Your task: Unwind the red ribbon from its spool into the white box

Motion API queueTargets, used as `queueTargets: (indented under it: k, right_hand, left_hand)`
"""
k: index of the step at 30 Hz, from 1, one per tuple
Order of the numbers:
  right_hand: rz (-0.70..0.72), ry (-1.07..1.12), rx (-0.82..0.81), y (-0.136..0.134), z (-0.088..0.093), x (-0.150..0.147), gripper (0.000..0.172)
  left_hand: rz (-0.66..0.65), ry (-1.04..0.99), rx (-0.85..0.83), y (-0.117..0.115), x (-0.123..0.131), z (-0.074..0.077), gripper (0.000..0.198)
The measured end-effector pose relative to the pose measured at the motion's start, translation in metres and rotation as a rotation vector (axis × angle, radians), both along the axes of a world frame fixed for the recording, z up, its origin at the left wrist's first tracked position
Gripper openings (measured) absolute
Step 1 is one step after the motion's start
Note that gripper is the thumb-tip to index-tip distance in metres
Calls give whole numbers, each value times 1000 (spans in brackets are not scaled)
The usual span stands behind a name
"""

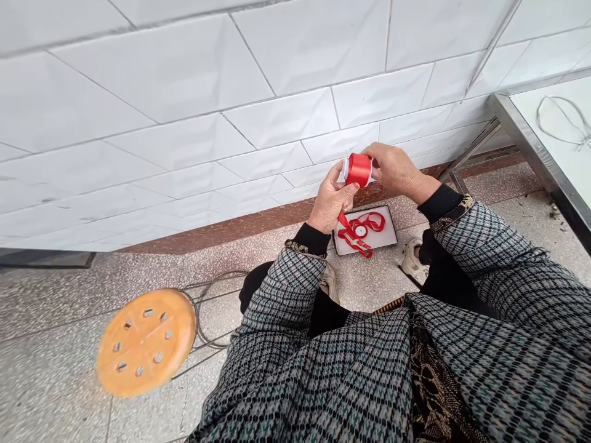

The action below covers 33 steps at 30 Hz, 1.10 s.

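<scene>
A spool of red ribbon [359, 170] with white ends is held up between both hands. My left hand [330, 200] wraps round its left end, the thumb lying across the lower front of the ribbon. On the other side, my right hand [396, 169] has its fingers closed at the spool's right end; its fingertips are partly hidden behind it. From below my left hand a length of red ribbon [344, 221] hangs down. It runs toward a shallow box [388, 237] on the floor, where loose red ribbon [373, 221] lies in loops with a small round white-centred piece [361, 231].
An orange round stool [148, 341] with wire legs is at lower left. A white-topped table with a metal frame [545, 157] stands at right, a loop of thin wire [561, 120] on it. The white tiled wall [277, 117] is in front. My shoes flank the box.
</scene>
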State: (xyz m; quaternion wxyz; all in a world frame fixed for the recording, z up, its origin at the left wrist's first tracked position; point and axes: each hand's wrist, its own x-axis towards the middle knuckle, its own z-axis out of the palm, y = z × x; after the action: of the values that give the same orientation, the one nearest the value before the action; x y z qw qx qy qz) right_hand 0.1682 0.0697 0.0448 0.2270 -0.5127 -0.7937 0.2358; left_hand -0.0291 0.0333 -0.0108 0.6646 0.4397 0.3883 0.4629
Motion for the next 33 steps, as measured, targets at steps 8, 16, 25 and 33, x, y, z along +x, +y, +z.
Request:
queueTargets:
  k: [8, 16, 25, 33]
  right_hand:
    - [-75, -302, 209, 6, 2, 14, 18]
    - [-234, -270, 30, 35, -12, 31, 21]
    - [-250, -178, -116, 31, -3, 24, 21]
    - [-44, 340, -529, 14, 14, 17, 32]
  left_hand:
    - [51, 15, -38, -9, 16, 7, 52]
    - [143, 65, 88, -17, 20, 7, 40]
    - [66, 45, 62, -26, 22, 15, 45]
    - [48, 51, 60, -23, 21, 9, 50]
